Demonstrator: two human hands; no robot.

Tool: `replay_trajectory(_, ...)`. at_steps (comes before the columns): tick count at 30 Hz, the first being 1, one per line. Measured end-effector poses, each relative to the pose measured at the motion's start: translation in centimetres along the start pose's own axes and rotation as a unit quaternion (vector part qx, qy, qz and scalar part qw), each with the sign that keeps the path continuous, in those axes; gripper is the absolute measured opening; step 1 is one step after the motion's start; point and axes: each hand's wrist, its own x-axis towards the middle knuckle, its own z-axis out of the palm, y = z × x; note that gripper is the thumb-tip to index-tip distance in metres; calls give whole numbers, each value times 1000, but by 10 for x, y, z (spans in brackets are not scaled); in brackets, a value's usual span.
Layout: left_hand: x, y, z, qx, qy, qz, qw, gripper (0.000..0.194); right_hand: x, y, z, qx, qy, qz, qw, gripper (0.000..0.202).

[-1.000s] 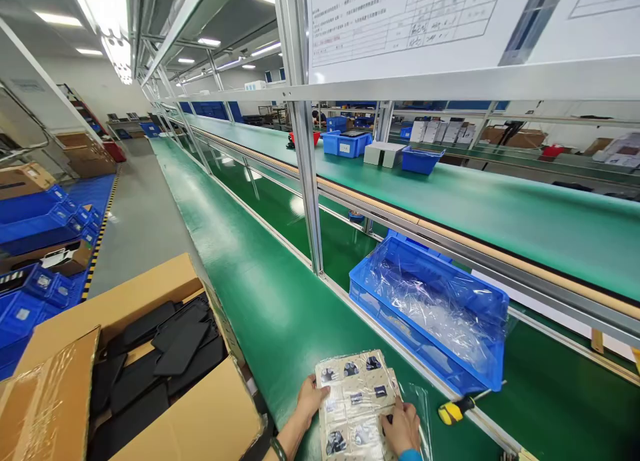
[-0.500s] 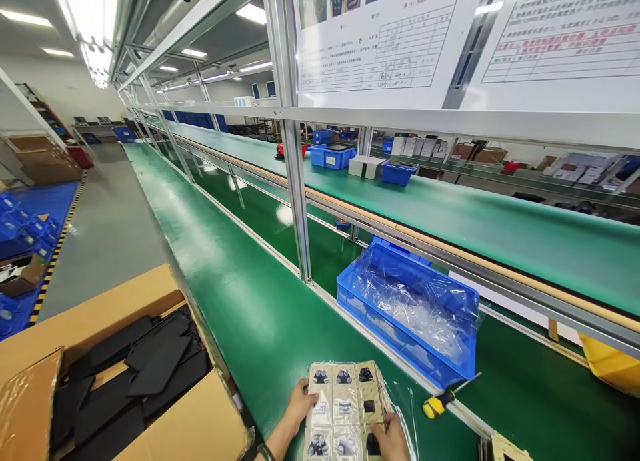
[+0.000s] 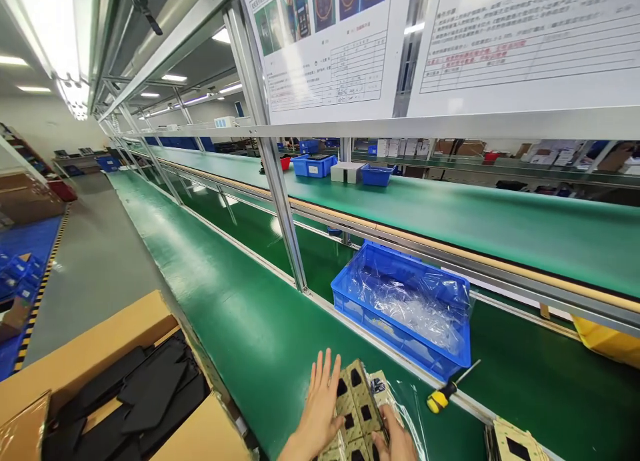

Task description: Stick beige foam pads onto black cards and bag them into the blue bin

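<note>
A tan, speckled sheet with rows of black squares [image 3: 367,413] lies tilted at the bottom middle. My right hand [image 3: 399,439] grips its right edge, thumb on top. My left hand [image 3: 318,404] lies along the sheet's left side, fingers stretched out and spread, its thumb at the edge. Beneath and to the right, part of a paler sheet in clear plastic film [image 3: 383,387] shows. The near end of the tan sheet runs out of the picture.
A blue crate [image 3: 400,314] holding clear plastic bags stands behind the hands. A yellow-and-black screwdriver [image 3: 441,399] lies to the right, near a stack of tan frames [image 3: 515,441]. At left, a cardboard box [image 3: 187,424] holds black flat pieces. A metal post [image 3: 285,221] rises from the green bench [image 3: 240,314].
The tan sheet has been tilted, now showing a face with black squares in place of the film-covered pale one. My left hand has moved from pinching the edge to spread fingers.
</note>
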Motion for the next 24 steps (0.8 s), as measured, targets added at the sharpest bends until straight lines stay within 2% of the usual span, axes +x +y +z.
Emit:
replay_trajectory(2,6,15,-24,70,-5,139,988,99,4,-25,-8,-65,-38,-61,995,51)
replay_trajectory(3,8,19,-32,87,-31,182,979,87,5,-38,-11,-98,-61,-89,989,54)
replay_trajectory(4,10,22,-36,94,-69,197,973,71,6,-50,-13,-124,-83,-114,982,56)
replay_trajectory(5,12,22,-38,95,-109,185,972,57,6,-62,-14,-142,-101,-136,975,57)
replay_trajectory(7,11,18,-38,92,-169,119,974,36,8,-83,-19,-154,-119,-161,968,54)
replay_trajectory(9,8,7,-39,77,-177,69,979,21,16,-96,-29,-136,-120,-171,968,44)
replay_trajectory(11,2,-11,-46,41,-149,43,987,16,30,-98,-43,-102,-107,-194,970,37)
replay_trajectory(13,-1,-36,-57,-12,-100,-1,995,17,48,-85,-57,-73,-75,-167,980,37)
replay_trajectory(14,-2,-51,-62,-44,-75,-28,996,19,56,-73,-61,-68,-56,-122,989,39)
replay_trajectory(17,0,-98,-69,-167,-8,-107,980,29,63,-23,-59,-93,-26,76,992,45)
replay_trajectory(20,1,-134,-56,-309,41,-174,934,44,44,25,-39,-116,-20,192,974,52)
replay_trajectory(24,-2,-153,-21,-434,103,-264,855,49,17,64,-13,-88,-11,234,968,45)
